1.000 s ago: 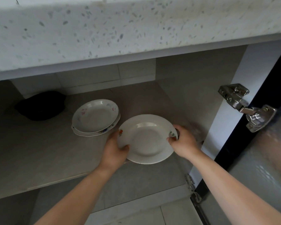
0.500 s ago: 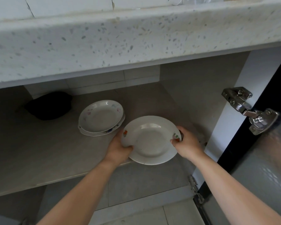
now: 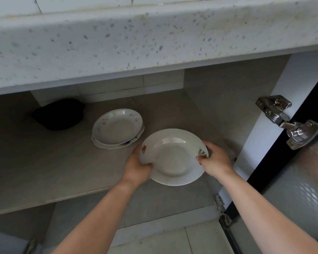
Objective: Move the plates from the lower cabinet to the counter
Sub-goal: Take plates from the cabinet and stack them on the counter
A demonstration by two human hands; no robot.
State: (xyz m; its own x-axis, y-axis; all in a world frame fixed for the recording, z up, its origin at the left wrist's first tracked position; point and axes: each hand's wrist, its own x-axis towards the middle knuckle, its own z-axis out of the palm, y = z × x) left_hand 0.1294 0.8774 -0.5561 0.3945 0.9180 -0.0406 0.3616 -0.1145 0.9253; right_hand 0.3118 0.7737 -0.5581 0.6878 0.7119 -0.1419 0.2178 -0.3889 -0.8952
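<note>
Gripping the white round ceramic plate (image 3: 174,158) by opposite rims, thumbs curled over it, the left hand (image 3: 136,167) and right hand (image 3: 214,160) hold it over the front edge of the grey cabinet shelf (image 3: 44,162). Raised too early, it could strike the speckled stone counter (image 3: 154,39) overhead. Versus 1 s ago, it has edged slightly forward; grip unchanged.

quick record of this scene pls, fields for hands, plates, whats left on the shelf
held plate: white, flower prints on rim, over front edge of shelf
left hand: grips its left rim
right hand: grips its right rim
stacked plates: at least two, on shelf behind it
black object: back left of shelf, unidentifiable
counter: speckled edge above
</note>
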